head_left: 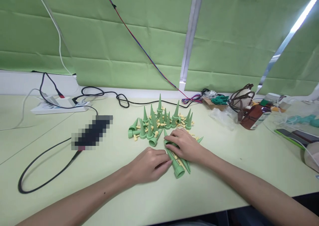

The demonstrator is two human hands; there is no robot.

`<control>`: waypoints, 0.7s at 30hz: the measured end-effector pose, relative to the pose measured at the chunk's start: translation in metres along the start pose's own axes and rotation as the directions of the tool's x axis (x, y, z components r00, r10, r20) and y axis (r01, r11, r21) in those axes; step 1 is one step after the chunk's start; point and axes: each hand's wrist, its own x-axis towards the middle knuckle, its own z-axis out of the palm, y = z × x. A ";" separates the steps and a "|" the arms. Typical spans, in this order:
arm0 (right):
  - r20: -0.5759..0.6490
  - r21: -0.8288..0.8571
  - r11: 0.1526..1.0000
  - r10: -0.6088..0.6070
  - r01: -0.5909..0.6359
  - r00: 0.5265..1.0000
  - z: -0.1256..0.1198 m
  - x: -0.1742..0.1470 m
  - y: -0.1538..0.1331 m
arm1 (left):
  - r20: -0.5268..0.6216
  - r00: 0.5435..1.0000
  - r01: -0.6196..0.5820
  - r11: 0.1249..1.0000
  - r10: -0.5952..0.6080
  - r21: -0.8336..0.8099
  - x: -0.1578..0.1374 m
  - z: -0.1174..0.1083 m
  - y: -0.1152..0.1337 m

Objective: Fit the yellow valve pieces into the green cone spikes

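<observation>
My left hand (152,164) is closed, its thumb and fingertips pressed together beside a hollow green plastic cone spike (178,169) lying on the table. Whatever is between those fingertips is hidden. My right hand (184,145) curls its fingers over another green cone spike (166,135), covering much of it. More spikes and small yellow plastic valve pieces (179,162) lie partly under my right palm. Just beyond both hands, several green spikes (154,124) stand point up on their bases or lie on their sides, with yellow pieces (135,138) scattered among them.
A pixelated dark device (93,132) with a black cable lies at left, near a white power strip (62,108). At right are a reddish-brown bottle (255,117), a small cardboard box (211,104), clear plastic (223,118) and phones (294,138). Green blinds hang behind.
</observation>
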 end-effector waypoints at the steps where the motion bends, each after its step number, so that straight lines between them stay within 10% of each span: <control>1: -0.012 0.000 1.000 -0.001 0.001 1.000 0.001 0.000 0.000 | 0.002 1.000 0.000 1.000 0.000 0.001 0.000 0.000 0.000; 21: -0.317 0.039 0.999 -0.008 0.022 0.948 0.004 0.000 -0.003 | 0.006 1.000 0.016 0.999 -0.015 -0.034 0.001 -0.001 0.001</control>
